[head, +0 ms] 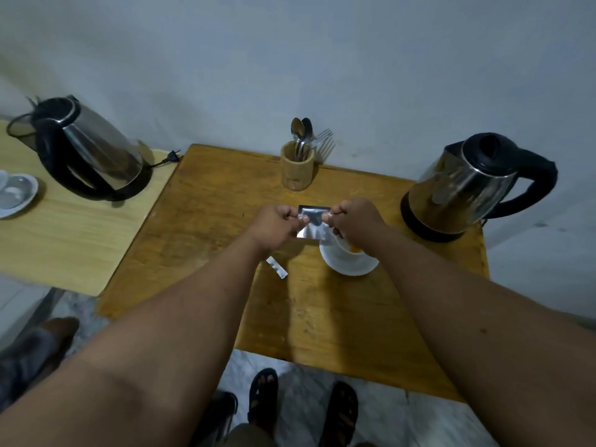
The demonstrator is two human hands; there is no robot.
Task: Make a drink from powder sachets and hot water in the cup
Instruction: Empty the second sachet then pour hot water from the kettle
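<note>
Both hands pinch a silver foil sachet [313, 221] above the middle of the wooden table [206, 221]. My left hand [277, 224] grips its left edge and my right hand [354, 221] grips its right edge. Just below the right hand stands a white cup [342, 246] on a white saucer [348, 265], with orange powder showing inside. A torn foil strip [276, 267] lies on the table left of the saucer. A steel kettle with a black handle [471, 185] stands at the table's right edge.
A bamboo holder with spoons and forks [297, 169] stands at the back of the table. A second kettle [87, 150] and a white dish [16, 195] sit on a lighter table on the left. Feet in sandals [263, 395] show below the table's near edge.
</note>
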